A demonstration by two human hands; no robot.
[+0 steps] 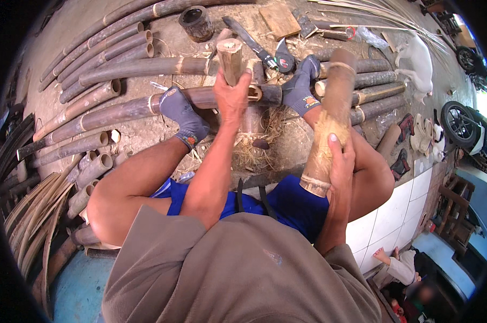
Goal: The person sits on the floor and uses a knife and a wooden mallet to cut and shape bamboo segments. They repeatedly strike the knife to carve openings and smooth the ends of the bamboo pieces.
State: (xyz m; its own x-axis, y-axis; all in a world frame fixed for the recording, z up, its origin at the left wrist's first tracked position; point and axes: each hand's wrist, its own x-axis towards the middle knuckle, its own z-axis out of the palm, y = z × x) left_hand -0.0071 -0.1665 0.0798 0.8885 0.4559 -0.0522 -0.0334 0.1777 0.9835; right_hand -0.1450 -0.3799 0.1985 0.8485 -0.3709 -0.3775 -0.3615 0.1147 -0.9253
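My left hand (232, 98) is wrapped round a thick, pale wooden peg-like piece (230, 58) with a battered top; its lower end is hidden in my fist. Beneath that hand lies a long dark bamboo pole (200, 98), with a cut opening (254, 93) just right of my fingers. My right hand (341, 159) grips a thick bamboo section (335, 102), raised at a tilt above my right knee, its middle worn pale. My feet in grey socks, the left one (180, 110) and the right one (302, 86), rest on or against the pole; exact contact is unclear.
A sheathed-looking blade (249, 40), a dark pot (196, 23) and a wooden board (280, 20) lie beyond the pole. Bamboo poles (109, 46) are spread at left. A white animal (415, 62) lies at right, near a motorbike wheel (459, 123). Another person (404, 266) sits lower right.
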